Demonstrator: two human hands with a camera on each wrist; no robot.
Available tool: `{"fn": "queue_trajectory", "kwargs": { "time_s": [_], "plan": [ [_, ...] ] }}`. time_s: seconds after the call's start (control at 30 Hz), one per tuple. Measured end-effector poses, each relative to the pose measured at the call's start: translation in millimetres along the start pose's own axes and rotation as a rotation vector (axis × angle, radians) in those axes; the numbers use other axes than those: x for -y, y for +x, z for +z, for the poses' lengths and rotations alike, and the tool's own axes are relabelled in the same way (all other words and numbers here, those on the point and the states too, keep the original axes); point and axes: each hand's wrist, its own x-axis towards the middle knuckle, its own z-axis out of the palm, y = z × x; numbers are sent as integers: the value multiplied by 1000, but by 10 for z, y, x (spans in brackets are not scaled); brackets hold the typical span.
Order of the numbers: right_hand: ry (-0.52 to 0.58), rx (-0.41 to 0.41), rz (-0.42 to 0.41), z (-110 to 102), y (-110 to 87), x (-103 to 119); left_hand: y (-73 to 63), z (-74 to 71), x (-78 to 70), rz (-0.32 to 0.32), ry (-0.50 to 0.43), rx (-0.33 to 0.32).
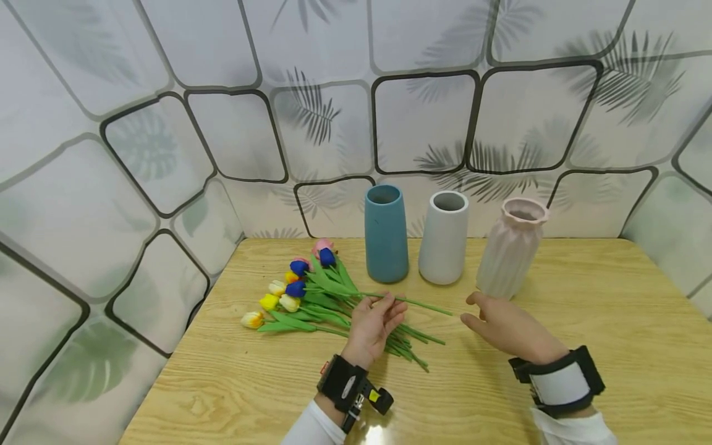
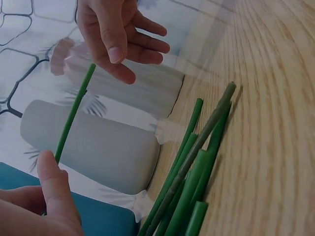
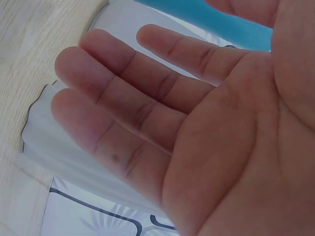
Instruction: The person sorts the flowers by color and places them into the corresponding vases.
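Between thumb and fingers, my left hand (image 1: 374, 324) pinches one green tulip stem (image 1: 428, 306), raised slightly over the other stems. Its bare end points right, toward my right hand (image 1: 512, 326), which is apart from it with fingers extended and nothing held. In the right wrist view the palm and fingers (image 3: 113, 123) show relaxed and bare. Beneath the left hand lies a bunch of artificial tulips (image 1: 317, 303) with blue, yellow, white and pink heads pointing left. Loose stem ends (image 2: 192, 172) fill the lower part of the left wrist view.
Along the back of the wooden table (image 1: 222, 383) stand a blue vase (image 1: 386, 238), a white vase (image 1: 444, 241) and a pale pink ribbed vase (image 1: 508, 253) with a ruffled rim. Patterned wall covering (image 1: 328, 136) rises behind and at the sides.
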Motion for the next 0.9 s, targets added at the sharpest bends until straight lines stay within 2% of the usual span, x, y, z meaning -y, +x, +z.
{"fn": "queue_trajectory", "kwargs": {
  "time_s": [0.27, 0.63, 0.73, 0.9],
  "plan": [
    [-1, 10, 14, -10, 5, -5, 14, 5, 9, 65, 59, -11],
    [24, 3, 23, -21, -5, -77, -27, 56, 30, 216, 285, -57],
    [31, -11, 32, -58, -32, -151, -44, 84, 60, 318, 355, -53],
    [18, -14, 56, -146, -94, -340, -87, 137, 116, 547, 479, -33]
  ]
}}
